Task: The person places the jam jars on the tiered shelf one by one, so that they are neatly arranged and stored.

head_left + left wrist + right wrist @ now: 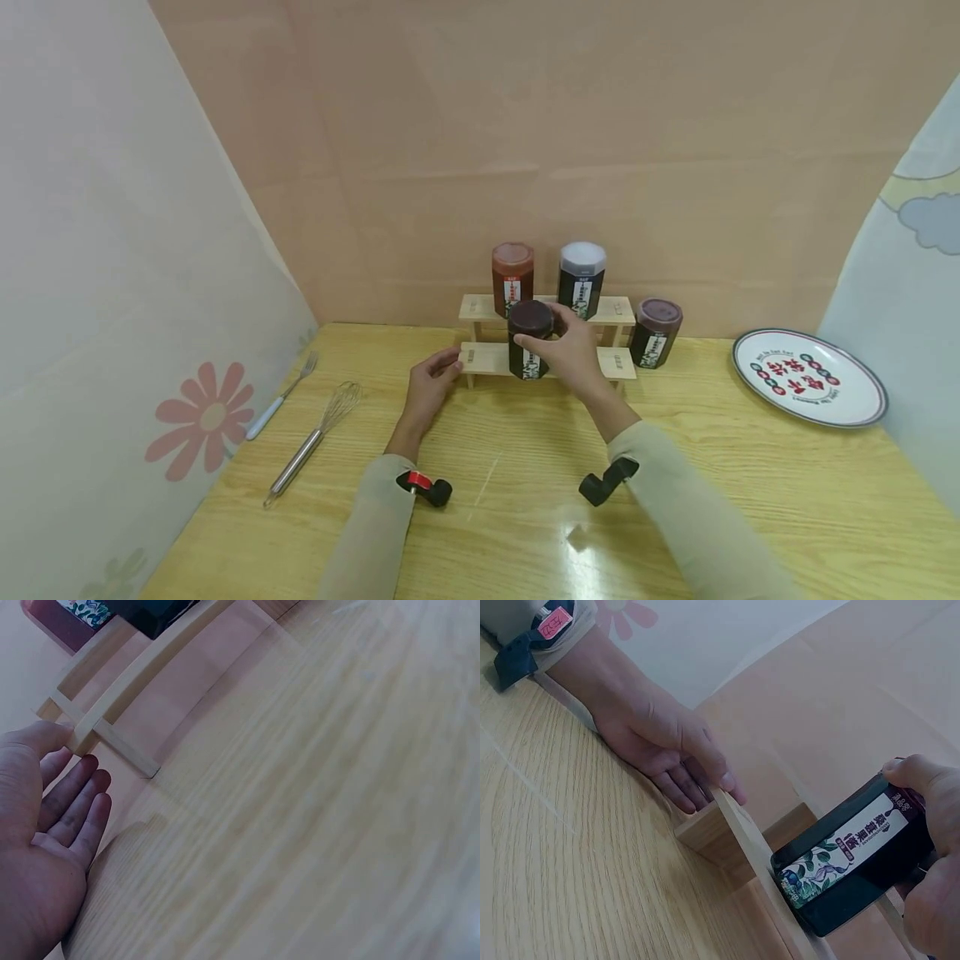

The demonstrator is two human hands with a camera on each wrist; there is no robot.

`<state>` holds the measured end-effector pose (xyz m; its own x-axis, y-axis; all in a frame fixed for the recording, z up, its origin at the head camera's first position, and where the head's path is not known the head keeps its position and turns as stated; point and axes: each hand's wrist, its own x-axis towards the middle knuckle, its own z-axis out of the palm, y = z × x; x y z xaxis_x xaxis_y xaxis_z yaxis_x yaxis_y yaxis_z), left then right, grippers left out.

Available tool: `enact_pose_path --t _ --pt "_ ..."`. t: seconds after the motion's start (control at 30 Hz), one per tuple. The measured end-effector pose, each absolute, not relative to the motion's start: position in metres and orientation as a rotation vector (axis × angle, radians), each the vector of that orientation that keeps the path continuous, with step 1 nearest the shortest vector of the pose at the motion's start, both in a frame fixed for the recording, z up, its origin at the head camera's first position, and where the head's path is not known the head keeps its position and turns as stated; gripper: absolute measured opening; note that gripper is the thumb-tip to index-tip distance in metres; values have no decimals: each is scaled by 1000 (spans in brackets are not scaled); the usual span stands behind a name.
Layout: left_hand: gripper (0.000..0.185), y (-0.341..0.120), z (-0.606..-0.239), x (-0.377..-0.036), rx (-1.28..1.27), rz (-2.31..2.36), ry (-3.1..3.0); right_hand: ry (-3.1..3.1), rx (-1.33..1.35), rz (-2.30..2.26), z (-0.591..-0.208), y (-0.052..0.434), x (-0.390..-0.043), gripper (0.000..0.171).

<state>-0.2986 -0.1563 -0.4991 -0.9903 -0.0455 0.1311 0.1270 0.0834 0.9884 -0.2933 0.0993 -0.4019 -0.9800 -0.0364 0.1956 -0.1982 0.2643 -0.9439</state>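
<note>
My right hand [573,350] grips a dark jar [531,367] by its upper part, thumb in front and fingers behind. The jar stands upright over the lower step of a small two-step wooden rack [487,358], its base right at the board. In the right wrist view the jar's label [855,836] shows berries and leaves. My left hand [429,387] pinches the left end of that lower step, thumb on the board's end; its other fingers hang loosely below in the left wrist view. On the upper step stand a red-brown jar [513,279] and a white-lidded jar [582,279].
Right of the rack, another dark jar with a purple lid [656,333] stands on the wooden table [495,508]. A white oval plate [810,408] lies farther right. Over on the left are a whisk [303,458] and a blue-handled fork [273,408]. A cloth backdrop [420,208] rises behind.
</note>
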Motion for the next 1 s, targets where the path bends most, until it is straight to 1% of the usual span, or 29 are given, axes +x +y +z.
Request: enact_pose_path --t 0.27,0.43,0.6,0.77,1.0 --pt "36 -157 -500 -299 -109 -2055 -2216 -2379 209 1777 -404 87 -294 71" --pt "35 -158 -502 -301 -112 -2045 -2220 -2401 250 1749 -405 87 -293 74" --pt "34 -159 -503 -301 -103 -2038 -2218 -2376 318 1851 -408 92 -291 77" --pt "34 -160 -504 -299 -87 -2043 -2211 -2305 349 1985 -412 97 -289 73" --pt "34 -159 -504 -301 -115 -2035 -2212 -2277 326 1992 -411 97 -290 70"
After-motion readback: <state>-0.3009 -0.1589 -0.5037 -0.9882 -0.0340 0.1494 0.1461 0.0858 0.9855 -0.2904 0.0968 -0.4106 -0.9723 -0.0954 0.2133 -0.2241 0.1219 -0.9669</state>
